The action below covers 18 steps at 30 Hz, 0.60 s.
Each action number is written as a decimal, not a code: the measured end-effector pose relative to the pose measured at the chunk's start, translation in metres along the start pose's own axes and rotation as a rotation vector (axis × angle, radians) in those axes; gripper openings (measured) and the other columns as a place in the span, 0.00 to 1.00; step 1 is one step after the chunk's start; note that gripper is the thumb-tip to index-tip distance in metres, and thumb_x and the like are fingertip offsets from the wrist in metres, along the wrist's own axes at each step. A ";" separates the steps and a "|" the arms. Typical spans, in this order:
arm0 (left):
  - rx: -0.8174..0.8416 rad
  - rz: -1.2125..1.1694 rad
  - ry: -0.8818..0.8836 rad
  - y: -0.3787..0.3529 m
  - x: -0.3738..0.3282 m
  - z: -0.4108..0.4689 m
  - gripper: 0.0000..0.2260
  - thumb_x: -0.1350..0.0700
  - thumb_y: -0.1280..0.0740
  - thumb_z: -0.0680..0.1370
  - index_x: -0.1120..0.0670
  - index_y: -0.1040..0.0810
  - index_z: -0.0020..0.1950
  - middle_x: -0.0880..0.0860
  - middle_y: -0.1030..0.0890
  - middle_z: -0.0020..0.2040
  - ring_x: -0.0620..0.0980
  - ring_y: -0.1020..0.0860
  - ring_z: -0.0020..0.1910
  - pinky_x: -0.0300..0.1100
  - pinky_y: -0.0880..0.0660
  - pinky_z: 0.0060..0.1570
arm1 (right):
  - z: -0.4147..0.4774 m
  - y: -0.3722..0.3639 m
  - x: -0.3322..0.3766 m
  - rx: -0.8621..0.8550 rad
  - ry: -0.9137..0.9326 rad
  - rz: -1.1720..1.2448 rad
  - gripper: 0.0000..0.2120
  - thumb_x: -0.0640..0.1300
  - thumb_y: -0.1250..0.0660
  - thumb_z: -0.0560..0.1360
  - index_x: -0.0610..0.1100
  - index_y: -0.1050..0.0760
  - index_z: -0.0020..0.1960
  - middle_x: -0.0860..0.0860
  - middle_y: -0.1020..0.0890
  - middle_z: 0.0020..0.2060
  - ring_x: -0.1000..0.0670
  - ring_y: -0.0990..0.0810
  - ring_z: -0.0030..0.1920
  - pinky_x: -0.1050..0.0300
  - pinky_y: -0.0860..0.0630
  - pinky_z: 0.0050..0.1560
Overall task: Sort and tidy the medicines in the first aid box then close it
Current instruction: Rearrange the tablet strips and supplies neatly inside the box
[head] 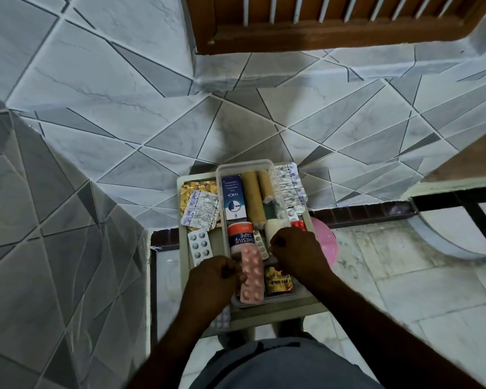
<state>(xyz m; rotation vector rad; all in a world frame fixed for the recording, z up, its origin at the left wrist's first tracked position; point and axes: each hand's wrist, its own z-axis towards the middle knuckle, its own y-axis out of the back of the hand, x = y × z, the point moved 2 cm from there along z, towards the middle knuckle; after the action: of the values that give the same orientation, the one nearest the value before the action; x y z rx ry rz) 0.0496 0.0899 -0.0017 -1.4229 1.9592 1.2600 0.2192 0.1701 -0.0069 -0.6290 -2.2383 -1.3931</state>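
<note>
first aid box (219, 175) packed full; bare tray strip (216, 242) beside it

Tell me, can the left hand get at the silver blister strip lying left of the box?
Probably yes. The left hand is beside the silver blister strip, which lies uncovered outside the box, but its fingers seem to hold the pink strip, so it may need freeing first.

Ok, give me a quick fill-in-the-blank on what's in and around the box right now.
The left hand holds a blister strip of ____ colour.
The blue carton lies ____ the clear box.
The gold foil strip lies outside the box, on its ____ side.
The roll reads "____ TAPE".

Missing: pink; inside; left; ADHESIVE
</note>
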 end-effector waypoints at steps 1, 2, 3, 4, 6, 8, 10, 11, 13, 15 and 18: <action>-0.001 0.022 0.001 -0.001 -0.001 0.001 0.06 0.56 0.26 0.71 0.48 0.21 0.38 0.49 0.16 0.41 0.44 0.20 0.38 0.36 0.26 0.35 | -0.002 0.002 0.000 0.010 -0.013 0.025 0.05 0.39 0.35 0.74 0.41 0.20 0.46 0.44 0.16 0.40 0.46 0.15 0.34 0.47 0.17 0.40; -0.002 0.045 0.001 -0.003 -0.002 0.002 0.07 0.56 0.26 0.72 0.47 0.22 0.37 0.49 0.16 0.41 0.44 0.20 0.37 0.38 0.26 0.35 | -0.004 0.003 -0.002 0.023 -0.024 0.052 0.04 0.38 0.35 0.75 0.41 0.20 0.46 0.45 0.16 0.39 0.47 0.15 0.32 0.48 0.17 0.37; -0.004 0.064 0.000 -0.004 -0.003 0.004 0.08 0.56 0.26 0.72 0.46 0.23 0.37 0.49 0.16 0.41 0.45 0.20 0.37 0.39 0.25 0.35 | -0.006 0.003 -0.002 0.041 -0.031 0.076 0.04 0.38 0.34 0.75 0.42 0.21 0.46 0.45 0.16 0.38 0.47 0.15 0.31 0.50 0.17 0.36; -0.008 0.078 -0.001 -0.006 -0.003 0.005 0.07 0.56 0.27 0.71 0.46 0.22 0.37 0.49 0.16 0.42 0.46 0.20 0.37 0.40 0.24 0.36 | -0.007 0.003 -0.003 0.062 -0.033 0.094 0.03 0.39 0.33 0.74 0.42 0.21 0.46 0.45 0.16 0.39 0.48 0.16 0.31 0.51 0.17 0.34; -0.015 0.082 -0.002 -0.009 -0.004 0.008 0.06 0.55 0.27 0.71 0.46 0.21 0.38 0.50 0.16 0.43 0.47 0.19 0.38 0.41 0.23 0.36 | -0.010 0.001 -0.004 0.100 -0.025 0.090 0.02 0.41 0.31 0.74 0.43 0.20 0.46 0.46 0.17 0.41 0.49 0.16 0.32 0.52 0.17 0.34; -0.014 0.101 -0.008 -0.012 -0.007 0.011 0.07 0.55 0.27 0.72 0.46 0.23 0.37 0.52 0.16 0.44 0.50 0.18 0.41 0.43 0.22 0.39 | -0.012 -0.001 -0.005 0.117 -0.015 0.084 0.02 0.42 0.31 0.74 0.44 0.20 0.45 0.46 0.16 0.40 0.49 0.16 0.30 0.51 0.17 0.33; -0.028 0.134 -0.018 -0.015 -0.010 0.016 0.06 0.54 0.27 0.71 0.46 0.23 0.37 0.54 0.16 0.44 0.53 0.18 0.43 0.47 0.20 0.44 | -0.013 -0.002 -0.006 0.120 -0.015 0.114 0.02 0.41 0.31 0.73 0.45 0.21 0.45 0.47 0.16 0.38 0.49 0.16 0.29 0.52 0.17 0.32; -0.036 0.148 -0.022 -0.016 -0.011 0.018 0.04 0.53 0.27 0.71 0.48 0.22 0.39 0.54 0.16 0.44 0.53 0.18 0.43 0.49 0.20 0.46 | -0.013 -0.002 -0.006 0.120 -0.022 0.134 0.02 0.40 0.31 0.73 0.45 0.21 0.45 0.46 0.16 0.38 0.49 0.16 0.30 0.52 0.17 0.33; -0.046 0.171 -0.037 -0.017 -0.012 0.020 0.06 0.52 0.26 0.70 0.52 0.18 0.44 0.54 0.15 0.45 0.53 0.17 0.43 0.51 0.20 0.47 | -0.012 -0.002 -0.007 0.114 -0.031 0.165 0.03 0.38 0.31 0.72 0.44 0.21 0.45 0.46 0.16 0.39 0.49 0.15 0.31 0.51 0.17 0.35; -0.039 0.225 -0.057 -0.020 -0.011 0.022 0.10 0.50 0.27 0.71 0.52 0.18 0.49 0.53 0.16 0.49 0.51 0.18 0.47 0.48 0.20 0.50 | -0.010 -0.002 -0.008 0.099 -0.013 0.158 0.04 0.38 0.31 0.72 0.43 0.20 0.46 0.46 0.16 0.42 0.48 0.15 0.33 0.49 0.17 0.37; -0.048 0.337 -0.123 -0.026 -0.014 0.018 0.11 0.49 0.30 0.73 0.50 0.18 0.54 0.51 0.16 0.53 0.51 0.19 0.52 0.43 0.24 0.53 | -0.010 -0.003 -0.008 0.089 0.011 0.153 0.07 0.39 0.29 0.71 0.44 0.20 0.48 0.46 0.17 0.44 0.48 0.16 0.35 0.49 0.17 0.37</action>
<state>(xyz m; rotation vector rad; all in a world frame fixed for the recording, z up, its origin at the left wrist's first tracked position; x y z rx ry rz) 0.0757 0.1106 -0.0120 -1.0341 2.1569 1.5080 0.2251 0.1587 -0.0093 -0.7432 -2.1801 -1.2131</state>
